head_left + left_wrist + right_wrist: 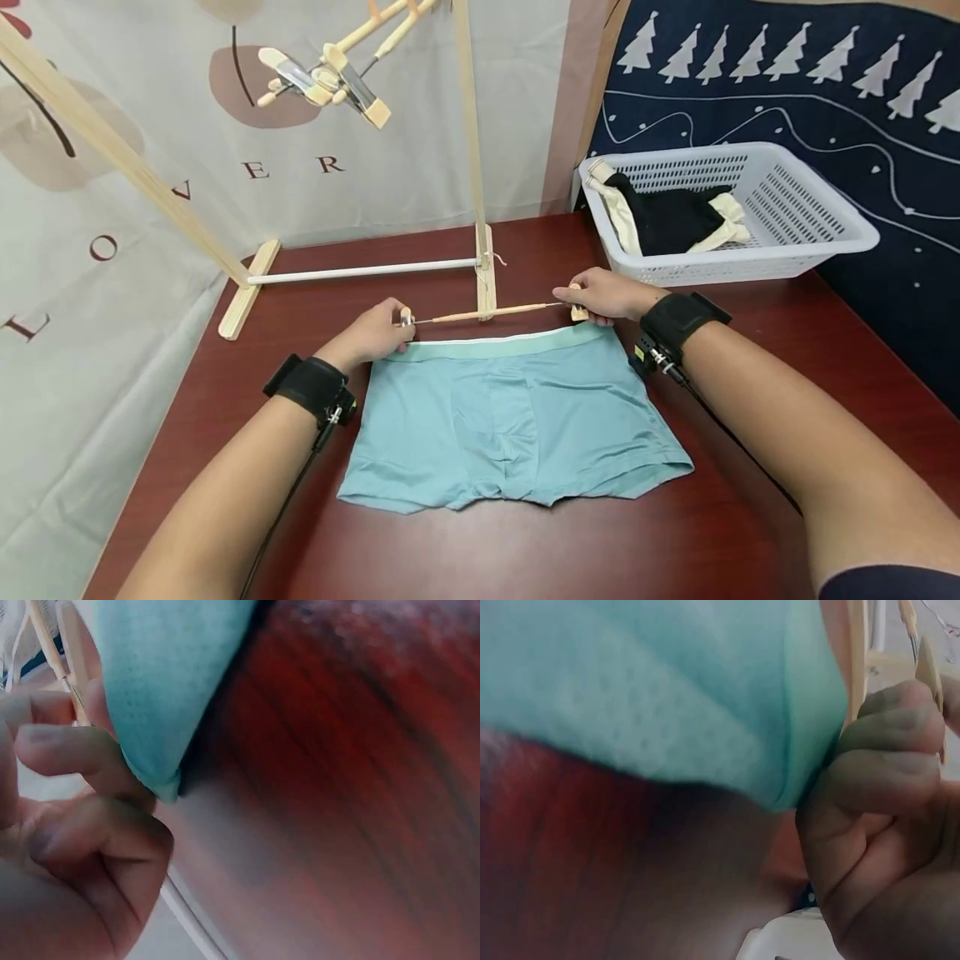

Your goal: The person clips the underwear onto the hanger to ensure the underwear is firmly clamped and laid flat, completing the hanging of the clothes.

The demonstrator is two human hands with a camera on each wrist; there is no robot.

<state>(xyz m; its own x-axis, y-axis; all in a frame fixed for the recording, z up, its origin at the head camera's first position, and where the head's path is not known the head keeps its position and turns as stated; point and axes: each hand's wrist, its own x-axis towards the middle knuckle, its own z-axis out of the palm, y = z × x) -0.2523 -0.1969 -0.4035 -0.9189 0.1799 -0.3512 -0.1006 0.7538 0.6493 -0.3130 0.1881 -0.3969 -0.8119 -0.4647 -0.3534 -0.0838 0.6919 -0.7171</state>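
Observation:
A pair of light blue boxer briefs (510, 417) lies spread on the dark red table, its waistband at the far side. Just beyond the waistband is a wooden clip hanger (491, 314), a thin bar with a clip at either end. My left hand (378, 329) grips the clip at the left end, by the left waistband corner. At the right end, my right hand (611, 293) pinches the other wooden clip (578, 312) above the right corner. Both wrist views show curled fingers close against the cloth (169, 682); whether the clips bite it cannot be seen.
A wooden rack stands at the back left, with a white lower rod (367, 271) and another clip hanger (330, 79) hanging from above. At the back right, a white plastic basket (810, 242) contains black and cream clothing (675, 221). Printed cloths hang behind the table (525, 550).

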